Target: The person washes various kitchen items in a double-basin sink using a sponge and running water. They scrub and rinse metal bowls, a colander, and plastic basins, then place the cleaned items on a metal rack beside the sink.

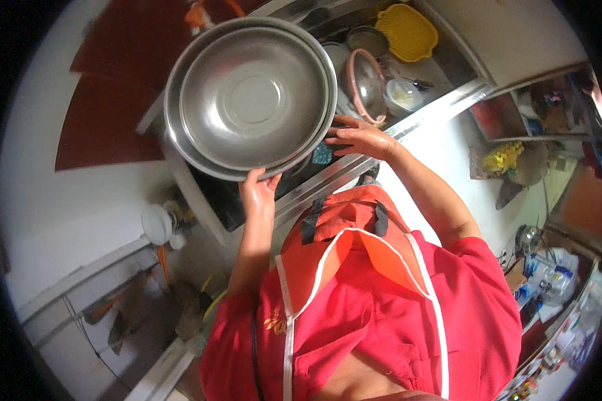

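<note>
Two round stainless-steel basins, one nested in the other, are held out before me over a sink counter. The inner basin (220,145) has a finely patterned wall and a flat round base, and nothing lies in it. Around it shows the rim of the outer basin (174,118). My left hand (259,193) grips the near edge, thumb over the rim and fingers underneath. At the right edge, my right hand (365,139) has its fingers spread, the tips at or just beside the rim; whether they touch is unclear. The basins hide much of the counter.
Right of the basins sit a pink-rimmed bowl (365,85), a white container (403,95) and a yellow plastic basket (407,32). A metal counter edge (431,110) runs between me and them. A blue-green patterned item (322,153) lies below the basins.
</note>
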Demonstrator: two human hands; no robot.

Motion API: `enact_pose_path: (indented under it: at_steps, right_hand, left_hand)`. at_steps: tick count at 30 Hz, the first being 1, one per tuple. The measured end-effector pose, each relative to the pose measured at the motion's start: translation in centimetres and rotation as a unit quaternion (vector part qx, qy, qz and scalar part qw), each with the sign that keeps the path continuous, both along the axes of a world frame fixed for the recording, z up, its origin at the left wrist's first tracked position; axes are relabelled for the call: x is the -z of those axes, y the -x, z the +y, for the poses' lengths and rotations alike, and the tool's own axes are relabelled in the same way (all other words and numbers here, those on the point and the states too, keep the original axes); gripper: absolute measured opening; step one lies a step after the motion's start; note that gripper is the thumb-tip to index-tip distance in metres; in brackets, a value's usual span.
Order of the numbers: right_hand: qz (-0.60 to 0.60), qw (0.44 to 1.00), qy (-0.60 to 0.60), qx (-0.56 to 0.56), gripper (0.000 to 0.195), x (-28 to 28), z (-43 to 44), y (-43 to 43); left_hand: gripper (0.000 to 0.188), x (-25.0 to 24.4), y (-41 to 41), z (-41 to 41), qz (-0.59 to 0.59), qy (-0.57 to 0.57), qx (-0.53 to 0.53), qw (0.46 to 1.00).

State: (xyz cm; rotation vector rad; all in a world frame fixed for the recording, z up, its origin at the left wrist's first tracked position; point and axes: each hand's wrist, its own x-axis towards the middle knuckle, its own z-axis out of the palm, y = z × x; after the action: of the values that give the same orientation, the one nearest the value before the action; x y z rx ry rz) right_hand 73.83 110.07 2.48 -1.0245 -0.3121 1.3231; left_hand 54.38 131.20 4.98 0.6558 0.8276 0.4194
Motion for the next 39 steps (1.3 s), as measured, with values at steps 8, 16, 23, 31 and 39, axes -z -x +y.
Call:
enact_pose_path:
  at_steps: [8, 16, 23, 31, 39]
  right_hand:
    - [0.061, 0.987, 0.016, 0.148, 0.054, -2.3, -6.2, 0.3]
    - [0.028, 0.905, 0.1, 0.412, 0.026, -1.9, -15.3, -1.4]
    - [-0.009, 0.84, 0.129, 0.528, 0.025, -0.6, -22.9, -5.9]
    - [0.04, 0.763, 0.106, 0.636, 0.028, 1.7, -27.5, -11.0]
    - [0.047, 0.743, 0.118, 0.657, 0.03, 2.8, -28.5, -14.2]
  left_hand:
    - [0.026, 0.0, -3.7, -4.1, 0.052, 0.018, 0.163, 0.985]
    - [0.033, -1.5, -13.4, -11.0, 0.042, -0.041, 0.373, 0.926]
    - [0.06, -1.0, -16.7, -14.4, -0.019, -0.072, 0.459, 0.886]
    - [0.04, 5.3, -13.9, -7.4, 0.083, -0.062, 0.327, 0.939]
    - [0.036, 9.3, -9.1, -1.6, 0.17, -0.092, 0.192, 0.962]
